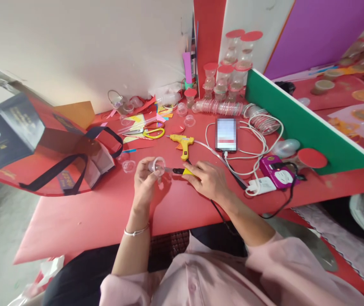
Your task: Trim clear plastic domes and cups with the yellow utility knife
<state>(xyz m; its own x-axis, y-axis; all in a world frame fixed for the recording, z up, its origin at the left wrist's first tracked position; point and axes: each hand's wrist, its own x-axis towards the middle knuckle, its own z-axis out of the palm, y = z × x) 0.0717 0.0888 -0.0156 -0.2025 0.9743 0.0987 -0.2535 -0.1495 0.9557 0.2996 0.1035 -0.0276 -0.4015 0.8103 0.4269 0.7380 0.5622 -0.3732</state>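
Observation:
My left hand (145, 180) is closed around a small clear plastic cup (159, 165), its rim turned up toward me. In my right hand (209, 180) is a yellow-handled knife (178, 171) with a black collar, and its grey blade points left at the cup. The blade's tip is at or very near the cup's side; whether it touches, I cannot tell. Just beyond my hands lies a yellow glue gun (182, 144) with a clear glue stick in its back. Scissors (153, 131) with yellow and red handles rest to its left.
A red gift bag (70, 157) leans at left. Stacked cups (220, 107) and red-capped hourglass shapes (225, 76) stand at the back. Right of my hands are a phone (227, 134), white cable, purple power socket (277, 172) and green divider (296, 123). A black cord hangs over the table's front edge.

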